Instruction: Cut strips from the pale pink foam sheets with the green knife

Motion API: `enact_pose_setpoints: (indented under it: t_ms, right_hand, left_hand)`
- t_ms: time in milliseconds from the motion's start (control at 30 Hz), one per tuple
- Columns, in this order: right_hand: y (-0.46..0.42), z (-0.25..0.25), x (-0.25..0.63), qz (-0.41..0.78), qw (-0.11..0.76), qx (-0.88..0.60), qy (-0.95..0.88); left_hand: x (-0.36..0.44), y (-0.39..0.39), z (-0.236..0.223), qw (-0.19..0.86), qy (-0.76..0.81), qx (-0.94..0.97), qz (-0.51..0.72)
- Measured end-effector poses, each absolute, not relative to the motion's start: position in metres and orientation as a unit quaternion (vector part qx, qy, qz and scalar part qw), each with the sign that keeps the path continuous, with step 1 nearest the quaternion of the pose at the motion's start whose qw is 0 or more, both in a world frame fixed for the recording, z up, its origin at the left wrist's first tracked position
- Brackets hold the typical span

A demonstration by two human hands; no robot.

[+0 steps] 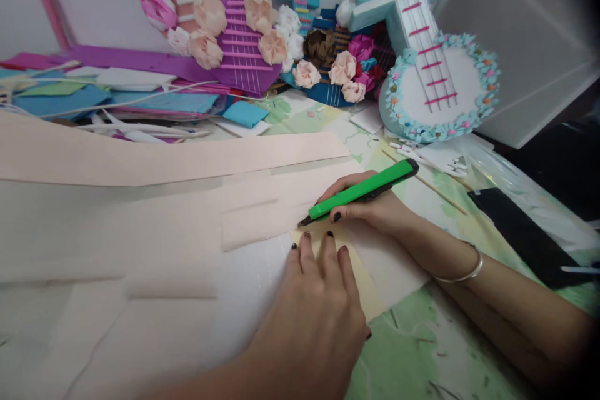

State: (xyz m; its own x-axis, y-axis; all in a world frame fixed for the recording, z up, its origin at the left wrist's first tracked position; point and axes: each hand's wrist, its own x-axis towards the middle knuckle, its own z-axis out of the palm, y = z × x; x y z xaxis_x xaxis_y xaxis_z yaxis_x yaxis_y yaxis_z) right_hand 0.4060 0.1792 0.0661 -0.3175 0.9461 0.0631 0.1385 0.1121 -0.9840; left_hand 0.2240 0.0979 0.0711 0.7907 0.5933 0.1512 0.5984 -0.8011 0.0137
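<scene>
1. A green-and-black plastic utility knife (363, 189) slants above the papers at the middle of the work surface, its blade pointing down and left; whether the tip touches paper, I cannot tell.
2. The right hand (382, 209) grasps the knife like a pen, dark-nailed thumb along its near side; a thin silver bangle (477, 264) circles the wrist.
3. The left hand (319, 306) grips nothing: it lies palm down, fingers extended over a pale yellow paper piece (372, 300), fingertips just beside the blade.
4. Left of those fingers lies a smooth white sheet (248, 281), and beyond it a creased peach paper piece (255, 219).
5. Farther back, a long peach paper strip (210, 159) stretches leftward.
6. Right of the knife lie a thin wooden stick (443, 192) and a flat black rectangular piece (522, 237).
7. Behind stand a purple model guitar (239, 19) with peach paper flowers (206, 49) and a light-blue-and-white model guitar (457, 78).
</scene>
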Motion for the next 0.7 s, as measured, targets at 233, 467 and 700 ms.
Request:
enact_pose_setpoints:
  t_ms: [233,467,700]
  right_hand:
    - [0.1805,0.0632,0.4089,0.511,0.402,-0.428,-0.628]
    - [0.1797,0.0658,0.4067,0.506,0.393,-0.424,-0.640]
    - [0.1815,0.0588,0.4113,0.516,0.411,-0.431,-0.616]
  left_hand:
    - [0.2243,0.0982,0.0711,0.019,-0.309,-0.948,-0.068]
    - [0.2251,0.0981,0.0719,0.021,-0.314,-0.948,-0.054]
    - [0.2255,0.0969,0.0719,0.022,-0.318,-0.946,-0.051]
